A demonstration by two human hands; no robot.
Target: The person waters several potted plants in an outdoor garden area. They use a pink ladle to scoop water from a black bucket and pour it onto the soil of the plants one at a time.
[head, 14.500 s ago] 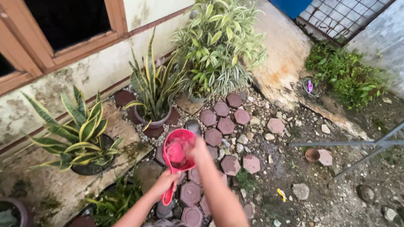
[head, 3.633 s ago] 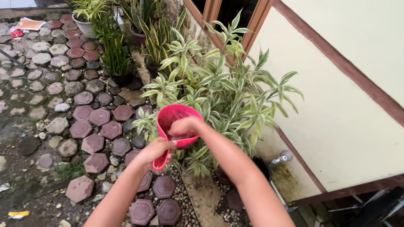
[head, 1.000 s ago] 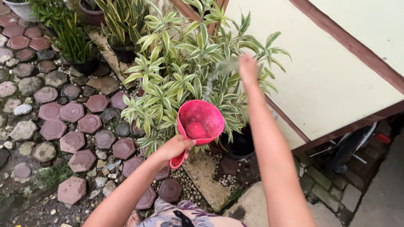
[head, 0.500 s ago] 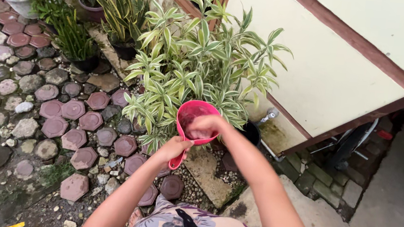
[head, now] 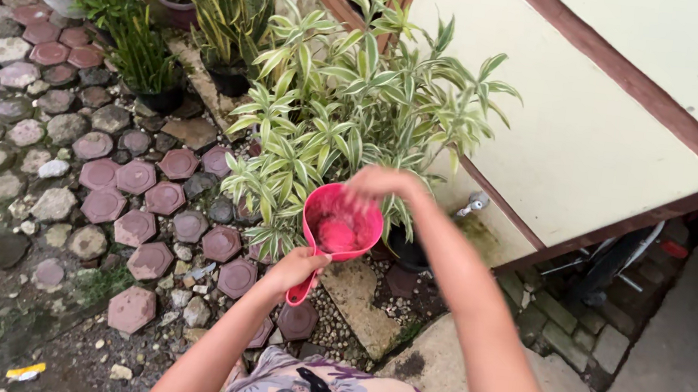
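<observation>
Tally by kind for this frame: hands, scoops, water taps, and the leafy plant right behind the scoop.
hands: 2 (left hand, right hand)
pink scoop: 1
striped-leaf plant: 1
wall tap: 1
Total: 5

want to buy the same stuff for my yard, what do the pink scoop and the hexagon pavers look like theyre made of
The pink scoop looks like moulded plastic: one uniform bright colour, thin wall, bowl and handle in one smooth piece, held by the left hand. The hexagon pavers look like cast concrete tinted reddish brown: matte, gritty, worn faces of identical shape. Fired clay is also possible.
</observation>
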